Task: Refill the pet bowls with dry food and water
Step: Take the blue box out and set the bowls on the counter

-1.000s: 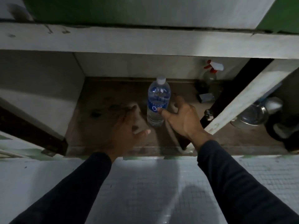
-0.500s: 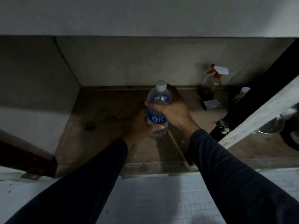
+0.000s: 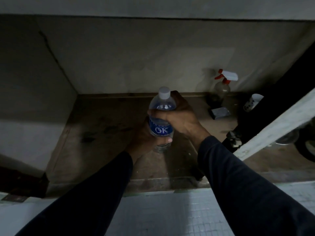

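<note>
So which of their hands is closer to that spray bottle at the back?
The right. The right hand grips the water bottle on the side facing the spray bottle; the left hand holds it lower, on the far side.

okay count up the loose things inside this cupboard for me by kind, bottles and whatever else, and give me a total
Water bottle, capped, gripped by left hand and right hand: 1
Spray bottle: 1
Small flat box: 1
White spotted object, half hidden by the door, kind unclear: 1
Total: 4
</note>
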### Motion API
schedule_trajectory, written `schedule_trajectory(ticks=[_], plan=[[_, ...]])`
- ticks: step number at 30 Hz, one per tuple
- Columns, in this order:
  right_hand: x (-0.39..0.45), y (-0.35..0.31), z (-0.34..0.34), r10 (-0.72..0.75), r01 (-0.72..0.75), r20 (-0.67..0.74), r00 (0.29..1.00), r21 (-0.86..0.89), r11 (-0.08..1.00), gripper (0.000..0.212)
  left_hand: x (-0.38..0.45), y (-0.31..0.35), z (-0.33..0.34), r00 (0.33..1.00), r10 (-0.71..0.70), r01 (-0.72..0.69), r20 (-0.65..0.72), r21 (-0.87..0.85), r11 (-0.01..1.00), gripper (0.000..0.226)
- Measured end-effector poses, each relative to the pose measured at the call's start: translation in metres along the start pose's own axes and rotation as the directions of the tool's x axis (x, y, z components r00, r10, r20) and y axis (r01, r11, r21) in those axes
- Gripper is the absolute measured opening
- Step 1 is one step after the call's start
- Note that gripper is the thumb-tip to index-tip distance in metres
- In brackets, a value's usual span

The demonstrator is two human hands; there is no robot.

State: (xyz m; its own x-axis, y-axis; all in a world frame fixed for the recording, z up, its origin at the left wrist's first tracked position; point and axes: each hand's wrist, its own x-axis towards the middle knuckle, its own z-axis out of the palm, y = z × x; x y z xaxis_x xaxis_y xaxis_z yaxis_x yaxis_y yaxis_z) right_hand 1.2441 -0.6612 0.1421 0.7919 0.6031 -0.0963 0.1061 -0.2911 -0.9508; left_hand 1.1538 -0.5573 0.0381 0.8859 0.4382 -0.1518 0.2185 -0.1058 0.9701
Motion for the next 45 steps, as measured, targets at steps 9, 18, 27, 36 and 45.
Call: schedule_trajectory(ticks=[9,18,27,36,45], plan=[[-0.007,0.000,0.003,-0.076,0.069,-0.048,0.996,-0.116,0.991,0.065,-0.003,-0.003,0.005,0.998,0.023,-0.027,-0.060,-0.071,0.997,0.095],[-0.046,0.002,-0.004,-0.014,0.016,0.034,0.999,-0.062,0.998,0.067,-0.048,0.000,0.005,0.995,0.093,-0.093,-0.023,-0.008,0.996,0.074],[-0.128,-0.003,-0.005,-0.034,0.036,0.025,0.999,-0.098,0.995,0.064,-0.140,0.004,0.017,0.999,-0.047,0.047,0.004,-0.050,0.998,0.071],[-0.233,-0.056,-0.022,0.100,-0.093,0.051,0.994,-0.136,0.986,0.070,-0.261,0.060,0.027,0.976,-0.199,0.211,0.092,-0.148,0.966,0.091],[-0.311,-0.164,-0.058,0.241,-0.219,0.095,0.966,-0.193,0.956,0.070,-0.348,0.167,0.022,0.945,-0.299,0.312,0.128,-0.094,0.945,0.098]])
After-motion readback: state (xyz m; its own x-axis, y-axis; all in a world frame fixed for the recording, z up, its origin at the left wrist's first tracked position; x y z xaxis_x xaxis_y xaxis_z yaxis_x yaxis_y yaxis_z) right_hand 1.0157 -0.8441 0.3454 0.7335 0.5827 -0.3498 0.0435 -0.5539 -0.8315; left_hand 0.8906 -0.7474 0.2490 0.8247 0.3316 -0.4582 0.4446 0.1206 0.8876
